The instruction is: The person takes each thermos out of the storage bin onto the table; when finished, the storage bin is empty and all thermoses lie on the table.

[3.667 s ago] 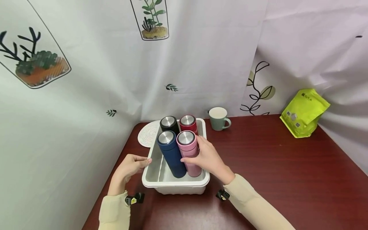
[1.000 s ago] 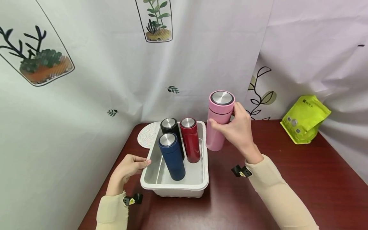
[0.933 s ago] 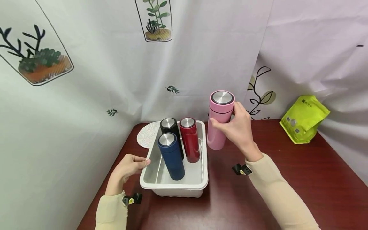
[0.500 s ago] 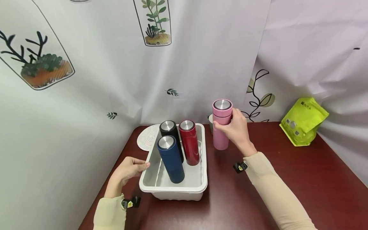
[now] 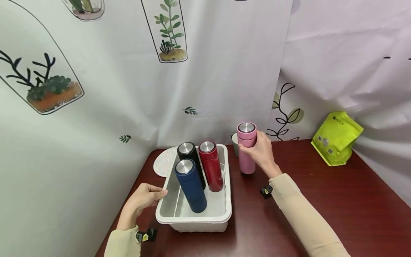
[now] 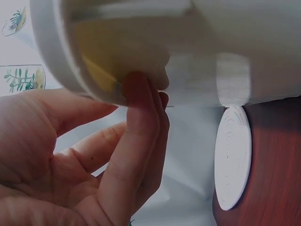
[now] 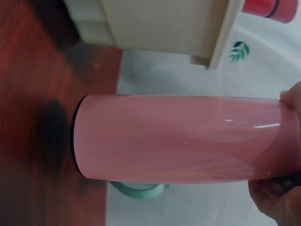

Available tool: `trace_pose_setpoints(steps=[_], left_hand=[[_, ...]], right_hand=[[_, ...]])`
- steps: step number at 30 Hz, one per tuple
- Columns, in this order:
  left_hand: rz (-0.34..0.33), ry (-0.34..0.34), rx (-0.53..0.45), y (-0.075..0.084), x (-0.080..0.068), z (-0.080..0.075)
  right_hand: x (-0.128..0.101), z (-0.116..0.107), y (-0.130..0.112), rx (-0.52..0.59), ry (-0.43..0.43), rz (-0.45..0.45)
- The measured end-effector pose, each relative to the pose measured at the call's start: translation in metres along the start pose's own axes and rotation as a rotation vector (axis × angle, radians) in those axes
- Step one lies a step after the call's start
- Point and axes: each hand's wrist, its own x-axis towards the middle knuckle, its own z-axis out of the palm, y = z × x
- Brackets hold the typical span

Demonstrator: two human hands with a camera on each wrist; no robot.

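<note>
**Pink flask at table, beside tray**

Right hand (image 5: 261, 151) wraps the pink flask (image 5: 246, 148) near its lid; base at or just above the table (image 5: 321, 200), contact unclear. Keep it upright and lower it straight. Left hand (image 5: 144, 198) rests straight fingers on the tray (image 5: 192, 219) rim. Green mug (image 5: 235, 142) sits just behind the flask, tray wall just beside it. Open tabletop lies toward the green pouch (image 5: 337, 137).

Bright even light, soft shadows, wrist views blurred (close-up)
</note>
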Motion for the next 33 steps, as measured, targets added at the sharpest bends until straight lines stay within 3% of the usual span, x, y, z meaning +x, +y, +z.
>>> trace_pose_setpoints(steps=[9,18,25,33], left_hand=[[-0.032,0.035,-0.001,-0.004,-0.005,0.004],[-0.031,0.056,-0.003,0.000,-0.002,0.005],[-0.039,0.040,-0.016,-0.003,-0.005,0.007],[-0.018,0.023,-0.027,0.001,-0.002,0.002]], right_hand=[[-0.017,0.014,0.013,0.000,-0.034,0.051],[-0.023,0.016,0.015,0.000,0.032,0.046],[-0.036,0.016,0.016,0.006,0.002,0.076],[-0.034,0.015,0.015,0.051,-0.029,0.073]])
